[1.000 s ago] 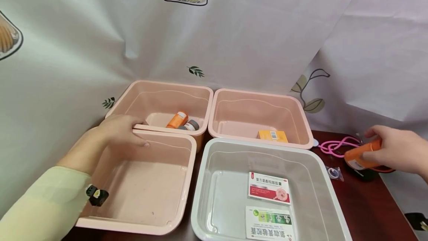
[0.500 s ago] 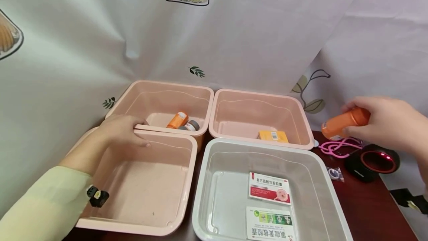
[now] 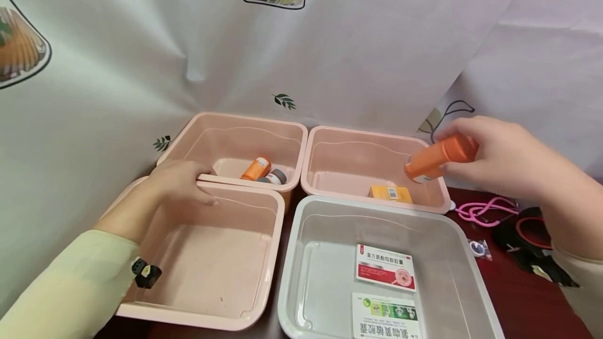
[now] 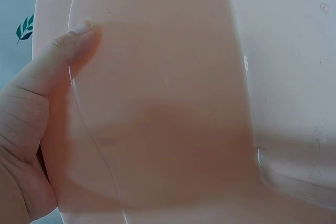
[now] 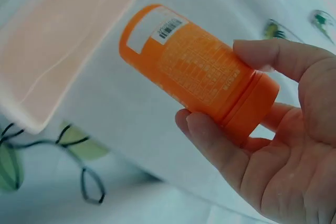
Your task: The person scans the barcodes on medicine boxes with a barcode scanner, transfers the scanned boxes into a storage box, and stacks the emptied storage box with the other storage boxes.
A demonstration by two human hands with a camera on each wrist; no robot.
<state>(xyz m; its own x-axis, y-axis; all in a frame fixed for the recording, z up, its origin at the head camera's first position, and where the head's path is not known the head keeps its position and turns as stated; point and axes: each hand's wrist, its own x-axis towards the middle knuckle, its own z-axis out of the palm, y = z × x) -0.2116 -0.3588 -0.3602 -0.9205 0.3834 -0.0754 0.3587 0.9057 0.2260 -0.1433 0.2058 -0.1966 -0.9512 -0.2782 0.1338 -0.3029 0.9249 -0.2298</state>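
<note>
My right hand (image 3: pixel 494 156) holds an orange pill bottle (image 3: pixel 431 160) by its cap end, tilted, over the right side of the back right pink bin (image 3: pixel 358 153). In the right wrist view, thumb and fingers pinch the pill bottle (image 5: pixel 184 61) from both sides, and its barcode label shows. A yellow box (image 3: pixel 391 193) lies in that bin below. At the left, my left hand (image 3: pixel 179 179) grips the back rim of the front left pink bin (image 3: pixel 212 266). Its thumb (image 4: pixel 68 48) lies against the inner wall; the other fingers are mostly hidden.
The back left pink bin (image 3: pixel 249 137) holds an orange bottle (image 3: pixel 256 169) and a grey-capped bottle (image 3: pixel 277 176). Two medicine boxes, one red and white (image 3: pixel 385 267), lie in the grey bin (image 3: pixel 325 255). Right of it are a pink stethoscope (image 3: pixel 485 211), a small packet (image 3: pixel 479 248) and a black device (image 3: pixel 523 232).
My right hand has lifted the orange pill bottle off the black device area and carried it left to the back right bin. The left hand stays on the rim; the view shifts slightly.
</note>
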